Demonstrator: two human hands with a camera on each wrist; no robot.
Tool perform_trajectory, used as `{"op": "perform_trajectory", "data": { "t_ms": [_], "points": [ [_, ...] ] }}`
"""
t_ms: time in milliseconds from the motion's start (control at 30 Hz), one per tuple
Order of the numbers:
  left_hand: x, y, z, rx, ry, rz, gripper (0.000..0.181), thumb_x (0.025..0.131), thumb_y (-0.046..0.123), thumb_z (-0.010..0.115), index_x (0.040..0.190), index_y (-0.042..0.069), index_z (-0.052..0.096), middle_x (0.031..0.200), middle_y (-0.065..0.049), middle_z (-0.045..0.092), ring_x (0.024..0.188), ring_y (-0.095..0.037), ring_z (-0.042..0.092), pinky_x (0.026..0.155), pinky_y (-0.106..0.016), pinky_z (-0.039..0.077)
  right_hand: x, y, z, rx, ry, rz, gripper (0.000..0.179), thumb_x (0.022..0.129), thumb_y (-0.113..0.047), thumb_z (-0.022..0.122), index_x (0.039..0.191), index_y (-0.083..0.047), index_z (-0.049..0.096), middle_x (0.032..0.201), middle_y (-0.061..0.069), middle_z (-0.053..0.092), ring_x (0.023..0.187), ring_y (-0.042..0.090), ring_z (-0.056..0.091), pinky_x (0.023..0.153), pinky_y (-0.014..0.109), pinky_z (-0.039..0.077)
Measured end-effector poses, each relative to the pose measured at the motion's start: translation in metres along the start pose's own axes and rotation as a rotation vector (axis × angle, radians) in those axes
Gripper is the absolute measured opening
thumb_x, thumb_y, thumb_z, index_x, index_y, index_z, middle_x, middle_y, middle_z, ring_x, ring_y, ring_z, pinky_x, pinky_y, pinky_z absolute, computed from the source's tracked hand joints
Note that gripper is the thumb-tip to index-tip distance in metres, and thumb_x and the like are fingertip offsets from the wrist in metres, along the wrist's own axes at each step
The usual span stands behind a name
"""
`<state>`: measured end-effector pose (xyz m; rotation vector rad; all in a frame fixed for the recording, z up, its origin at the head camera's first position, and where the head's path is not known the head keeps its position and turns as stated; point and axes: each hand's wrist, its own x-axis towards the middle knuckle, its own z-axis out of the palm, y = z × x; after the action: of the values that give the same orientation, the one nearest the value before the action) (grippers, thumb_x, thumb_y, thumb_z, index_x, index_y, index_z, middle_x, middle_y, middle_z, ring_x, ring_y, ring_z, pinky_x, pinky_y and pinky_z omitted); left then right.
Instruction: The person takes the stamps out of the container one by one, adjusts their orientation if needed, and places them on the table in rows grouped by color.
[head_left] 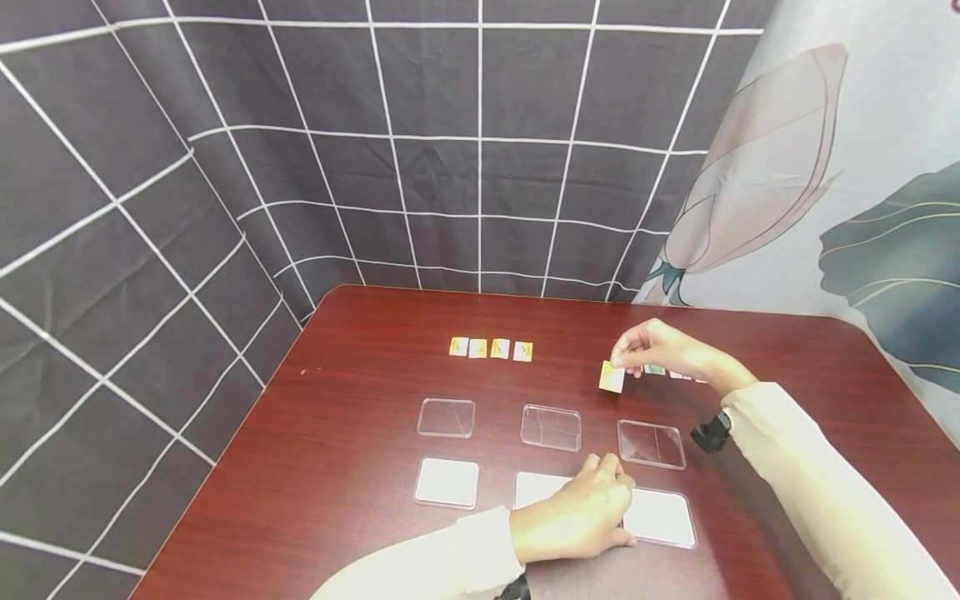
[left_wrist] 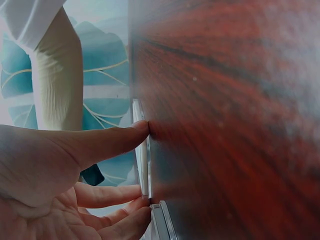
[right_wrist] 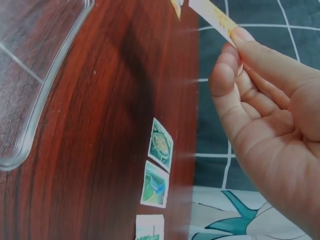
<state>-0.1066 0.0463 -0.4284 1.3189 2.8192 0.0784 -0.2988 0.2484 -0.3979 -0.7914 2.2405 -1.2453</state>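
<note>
My right hand (head_left: pixel 660 346) pinches a small yellow stamp (head_left: pixel 611 379) by its edge between thumb and fingertips, above the far right of the table. Just past that hand lie green and pink stamps (right_wrist: pixel 160 145), partly hidden by it in the head view. My left hand (head_left: pixel 581 508) holds the left end of a white-backed clear case (head_left: pixel 663 518), its thumb at the near edge and fingers at the far edge. That hand covers part of the middle white-backed case (head_left: pixel 536 487). Another white-backed case (head_left: pixel 447 482) lies to the left.
Three clear covers (head_left: pixel 551 427) lie in a row beyond the white-backed cases. Farther back, several yellow stamps (head_left: pixel 500 348) lie side by side on the red-brown table (head_left: pixel 337 450). A grid-patterned dark curtain (head_left: pixel 435 175) hangs behind the table, with a floral one (head_left: pixel 885 150) at right.
</note>
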Motion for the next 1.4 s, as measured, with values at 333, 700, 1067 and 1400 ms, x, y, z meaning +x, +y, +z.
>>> {"op": "perform_trajectory", "data": {
  "t_ms": [333,700,1067,1400],
  "points": [
    [-0.001,-0.001,0.001,-0.018,-0.004,0.005,0.034,0.083,0.049,0.076,0.066,0.023,0.063,0.104,0.01,0.057,0.099,-0.006,0.042,0.084,-0.02,0.031,0.011,0.0,0.003,0.007,-0.015,-0.046,0.011,0.09,-0.001,0.069,0.094,0.009,0.068,0.076,0.007,0.065,0.064,0.016,0.059,0.063,0.032,0.052],
    [0.0,-0.001,0.0,0.008,-0.002,0.016,0.034,0.084,0.05,0.075,0.067,0.023,0.064,0.103,0.01,0.058,0.099,-0.007,0.043,0.085,-0.021,0.031,0.022,-0.001,0.001,-0.007,-0.035,-0.052,0.01,0.089,0.002,0.069,0.094,0.011,0.068,0.075,0.01,0.065,0.062,0.013,0.058,0.062,0.03,0.052],
    [0.001,0.0,0.0,0.02,0.013,0.022,0.032,0.083,0.051,0.076,0.071,0.023,0.064,0.101,0.009,0.059,0.099,-0.007,0.044,0.085,-0.021,0.031,0.03,-0.002,0.0,0.004,-0.053,-0.073,0.01,0.091,0.002,0.068,0.094,0.011,0.067,0.078,0.009,0.066,0.063,0.018,0.059,0.062,0.031,0.052],
    [-0.002,0.0,-0.002,0.01,0.011,-0.001,0.032,0.082,0.051,0.077,0.073,0.023,0.064,0.1,0.008,0.055,0.094,-0.007,0.042,0.082,-0.02,0.031,0.042,-0.002,0.006,0.036,-0.043,-0.057,0.011,0.09,0.002,0.069,0.095,0.012,0.067,0.078,0.009,0.065,0.064,0.015,0.058,0.064,0.034,0.052]
  ]
}}
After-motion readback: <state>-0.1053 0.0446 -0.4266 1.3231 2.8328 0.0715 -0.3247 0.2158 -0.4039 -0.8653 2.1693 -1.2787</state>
